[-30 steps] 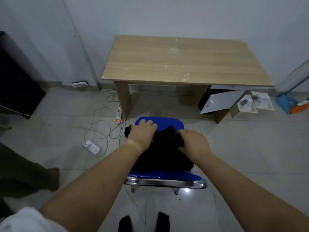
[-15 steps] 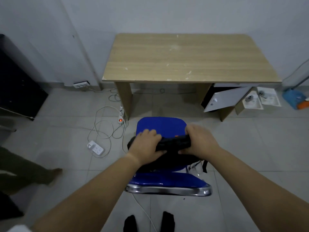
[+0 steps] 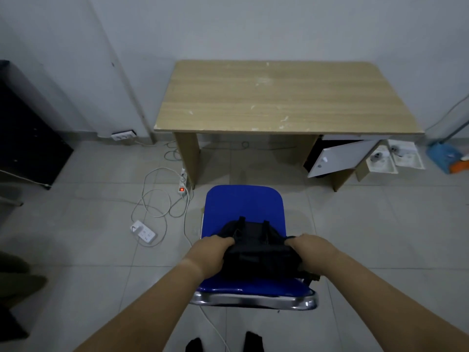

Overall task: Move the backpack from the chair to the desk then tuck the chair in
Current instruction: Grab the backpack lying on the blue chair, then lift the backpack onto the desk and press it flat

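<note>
Left hand (image 3: 212, 252) and right hand (image 3: 313, 251) outstretched, fingers curled.

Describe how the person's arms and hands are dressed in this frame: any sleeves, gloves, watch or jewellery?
Both forearms are bare from the frame's bottom edge to the wrists; no sleeve shows. The left hand and right hand wear no gloves, and no watch, bracelet or ring is visible, though the fingertips are hidden in the fabric they grip. Below, the feet are in dark socks.

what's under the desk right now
Under the desk: bare tiled floor, loose cables and a lit power strip by its left leg. At its right, a cabinet door hangs open; the interior is too dark to see.
</note>
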Demonstrator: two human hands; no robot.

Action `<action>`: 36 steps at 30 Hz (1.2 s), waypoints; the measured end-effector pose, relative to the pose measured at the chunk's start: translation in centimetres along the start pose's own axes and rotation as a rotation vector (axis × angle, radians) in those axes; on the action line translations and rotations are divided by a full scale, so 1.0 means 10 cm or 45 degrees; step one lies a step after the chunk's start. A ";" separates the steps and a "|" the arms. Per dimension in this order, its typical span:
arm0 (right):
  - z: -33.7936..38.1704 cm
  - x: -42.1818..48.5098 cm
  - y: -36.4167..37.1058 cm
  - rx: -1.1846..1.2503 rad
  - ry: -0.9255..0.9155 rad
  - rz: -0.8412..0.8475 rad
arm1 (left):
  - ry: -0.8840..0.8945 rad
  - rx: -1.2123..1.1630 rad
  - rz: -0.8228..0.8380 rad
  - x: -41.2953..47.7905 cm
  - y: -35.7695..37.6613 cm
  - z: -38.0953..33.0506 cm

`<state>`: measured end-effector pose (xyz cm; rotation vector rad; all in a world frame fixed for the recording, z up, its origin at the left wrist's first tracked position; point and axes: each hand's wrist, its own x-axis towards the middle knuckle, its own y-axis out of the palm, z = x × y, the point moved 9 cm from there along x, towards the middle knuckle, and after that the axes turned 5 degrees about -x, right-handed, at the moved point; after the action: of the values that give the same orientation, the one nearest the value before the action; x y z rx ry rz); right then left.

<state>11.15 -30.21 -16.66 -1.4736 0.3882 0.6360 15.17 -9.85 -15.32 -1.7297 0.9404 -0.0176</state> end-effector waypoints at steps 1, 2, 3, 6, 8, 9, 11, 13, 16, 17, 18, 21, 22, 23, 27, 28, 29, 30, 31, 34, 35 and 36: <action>-0.01 -0.01 -0.18 -0.019 0.009 -0.082 | -0.002 -0.026 -0.036 0.01 -0.12 0.03; -0.03 -0.03 -0.39 -0.027 0.017 -0.171 | 0.001 -0.047 -0.077 0.02 -0.26 0.07; -0.03 -0.05 -0.61 -0.015 0.023 -0.266 | 0.009 -0.062 -0.121 0.03 -0.43 0.10; 0.02 -0.17 -1.27 0.088 0.054 -0.531 | 0.073 -0.065 -0.261 0.00 -1.03 0.19; 0.14 -0.26 -1.64 0.112 0.068 -0.683 | 0.126 -0.072 -0.346 -0.06 -1.44 0.27; 0.22 -0.29 -1.81 0.121 0.066 -0.740 | 0.142 -0.085 -0.382 -0.12 -1.63 0.34; 0.42 -0.32 -2.12 0.147 0.039 -0.806 | 0.183 -0.129 -0.463 -0.27 -2.01 0.54; 0.68 -0.32 -2.41 0.159 0.015 -0.841 | 0.236 -0.211 -0.462 -0.43 -2.34 0.79; 1.24 -0.32 -2.75 0.062 -0.017 -0.902 | 0.129 -0.442 0.037 -0.59 -2.54 1.27; 1.46 -0.33 -2.83 0.016 -0.031 -0.937 | 0.071 -0.575 0.241 -0.65 -2.56 1.41; 1.68 -0.34 -2.89 -0.039 -0.049 -0.967 | 0.019 -0.739 0.390 -0.69 -2.59 1.52; 2.29 -0.36 -2.97 -0.212 -0.102 -0.981 | -0.154 -0.765 0.442 -0.59 -2.59 1.90; 2.43 -0.36 -2.98 -0.248 -0.109 -0.984 | -0.223 -0.650 0.470 -0.51 -2.45 2.02; 2.54 -0.36 -2.99 -0.273 -0.109 -0.988 | -0.314 -0.578 0.502 -0.43 -2.26 2.14; 2.70 -0.27 -2.89 -0.367 -0.021 -0.959 | -0.554 -0.989 0.546 -0.26 -1.25 2.41; 2.69 -0.24 -2.81 -0.375 -0.015 -0.932 | -0.492 -0.983 0.597 -0.27 -1.01 2.37; 2.68 -0.20 -2.71 -0.377 -0.022 -0.901 | -0.430 -0.911 0.576 -0.27 -0.82 2.34; 2.67 -0.17 -2.60 -0.384 -0.044 -0.868 | -0.390 -0.841 0.450 -0.22 -0.69 2.34; 2.65 -0.12 -2.49 -0.398 -0.069 -0.828 | -0.366 -0.839 0.292 -0.17 -0.64 2.33; 2.58 -0.02 -2.26 -0.440 -0.123 -0.682 | -0.230 -0.904 -0.008 -0.13 -0.68 2.26; 2.53 0.00 -2.23 -0.428 -0.122 -0.640 | -0.184 -0.937 -0.093 -0.10 -0.76 2.23; 2.46 0.02 -2.20 -0.402 -0.096 -0.587 | -0.143 -0.953 -0.158 -0.07 -0.84 2.19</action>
<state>21.35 -5.41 2.64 -1.7577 -0.1204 0.3885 29.37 8.76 -16.61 -2.4430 0.8014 0.3909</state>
